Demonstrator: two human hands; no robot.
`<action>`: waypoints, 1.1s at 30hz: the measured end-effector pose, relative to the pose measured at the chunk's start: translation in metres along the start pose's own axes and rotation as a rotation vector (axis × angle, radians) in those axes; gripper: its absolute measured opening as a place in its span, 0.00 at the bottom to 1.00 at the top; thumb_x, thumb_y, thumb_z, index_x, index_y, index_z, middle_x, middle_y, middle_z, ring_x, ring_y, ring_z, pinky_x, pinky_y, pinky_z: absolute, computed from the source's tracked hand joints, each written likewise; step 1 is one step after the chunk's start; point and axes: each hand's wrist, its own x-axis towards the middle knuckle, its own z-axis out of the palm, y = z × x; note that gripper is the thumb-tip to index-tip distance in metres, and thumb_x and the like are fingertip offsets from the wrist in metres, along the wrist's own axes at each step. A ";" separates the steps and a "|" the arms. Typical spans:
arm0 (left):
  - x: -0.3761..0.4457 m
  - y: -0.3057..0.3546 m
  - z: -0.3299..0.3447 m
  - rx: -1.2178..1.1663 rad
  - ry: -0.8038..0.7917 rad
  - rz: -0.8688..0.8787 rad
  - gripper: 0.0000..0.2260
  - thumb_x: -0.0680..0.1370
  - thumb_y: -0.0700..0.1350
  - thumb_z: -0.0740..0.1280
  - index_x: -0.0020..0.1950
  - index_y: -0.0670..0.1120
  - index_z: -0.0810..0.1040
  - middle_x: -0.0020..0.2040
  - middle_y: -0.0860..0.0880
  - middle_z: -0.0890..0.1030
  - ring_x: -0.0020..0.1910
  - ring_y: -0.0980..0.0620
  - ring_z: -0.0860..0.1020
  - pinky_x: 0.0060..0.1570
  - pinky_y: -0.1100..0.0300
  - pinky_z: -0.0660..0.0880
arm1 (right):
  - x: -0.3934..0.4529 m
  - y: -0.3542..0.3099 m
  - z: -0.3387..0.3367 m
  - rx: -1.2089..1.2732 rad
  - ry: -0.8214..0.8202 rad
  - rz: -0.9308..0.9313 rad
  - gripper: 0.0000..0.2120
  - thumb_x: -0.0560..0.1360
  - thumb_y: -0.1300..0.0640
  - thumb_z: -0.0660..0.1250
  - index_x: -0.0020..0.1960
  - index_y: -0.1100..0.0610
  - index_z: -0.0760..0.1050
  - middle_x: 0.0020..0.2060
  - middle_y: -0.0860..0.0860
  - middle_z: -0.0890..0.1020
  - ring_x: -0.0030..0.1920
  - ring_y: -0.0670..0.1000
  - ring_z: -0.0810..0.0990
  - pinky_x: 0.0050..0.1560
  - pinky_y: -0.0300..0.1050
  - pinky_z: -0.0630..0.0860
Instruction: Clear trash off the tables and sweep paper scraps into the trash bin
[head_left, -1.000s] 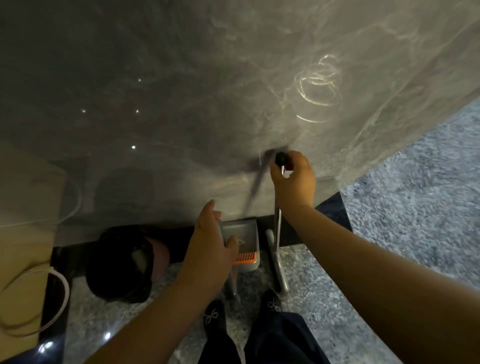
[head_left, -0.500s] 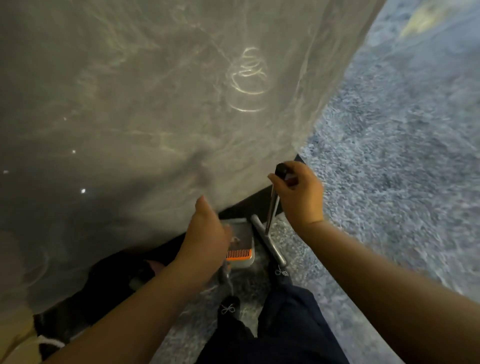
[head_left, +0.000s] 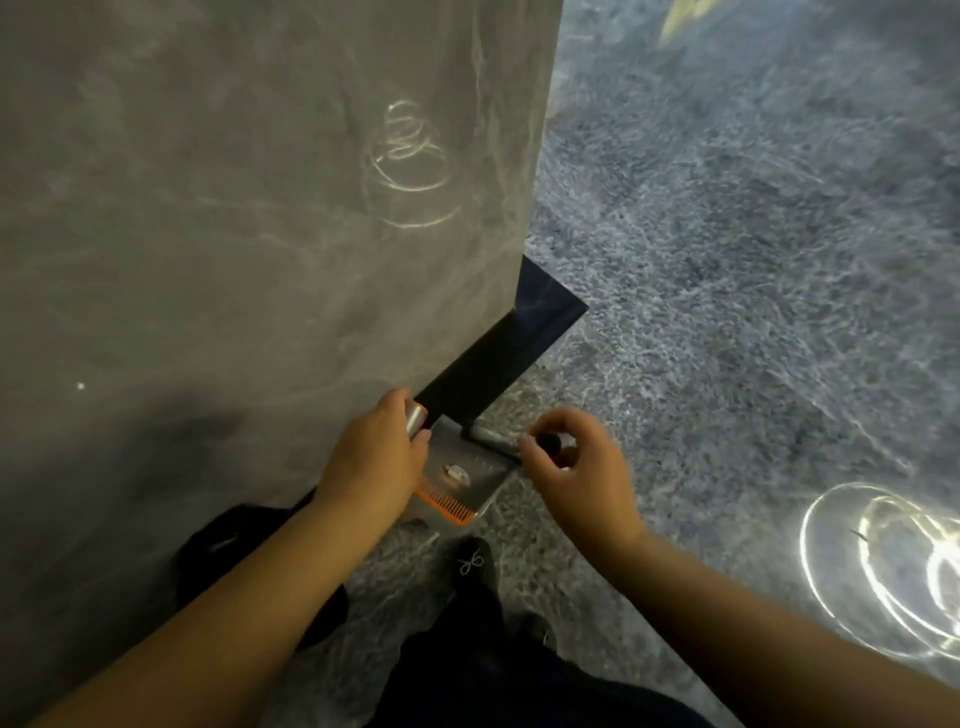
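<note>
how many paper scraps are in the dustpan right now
1: a small pale scrap lies on the dustpan floor, just above its orange comb edge. The left hand covers part of the pan, so more may be hidden.

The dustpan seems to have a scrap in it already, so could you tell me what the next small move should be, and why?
Probably carry the dustpan level toward the trash bin, which is out of view. A pale scrap lies loose in it, and both hands, left and right, already grip the handles.
</note>
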 end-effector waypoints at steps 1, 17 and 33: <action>-0.008 -0.001 0.004 -0.009 0.011 0.009 0.20 0.81 0.48 0.65 0.71 0.45 0.68 0.59 0.41 0.78 0.52 0.44 0.77 0.44 0.59 0.69 | -0.015 0.005 0.000 0.037 -0.007 0.036 0.05 0.73 0.54 0.70 0.43 0.46 0.75 0.45 0.47 0.78 0.41 0.49 0.80 0.41 0.44 0.79; -0.081 -0.039 0.036 0.024 -0.088 0.334 0.23 0.81 0.51 0.64 0.75 0.50 0.65 0.60 0.43 0.80 0.54 0.43 0.79 0.51 0.51 0.77 | -0.145 0.037 0.036 0.608 0.064 0.776 0.19 0.74 0.71 0.61 0.64 0.62 0.70 0.39 0.56 0.76 0.37 0.54 0.76 0.41 0.46 0.76; -0.104 -0.078 0.034 0.027 -0.191 0.554 0.22 0.80 0.51 0.64 0.74 0.52 0.67 0.54 0.46 0.80 0.47 0.48 0.78 0.45 0.54 0.77 | -0.172 0.097 0.104 0.729 0.051 1.078 0.19 0.78 0.71 0.57 0.67 0.59 0.69 0.48 0.62 0.76 0.35 0.51 0.76 0.23 0.37 0.72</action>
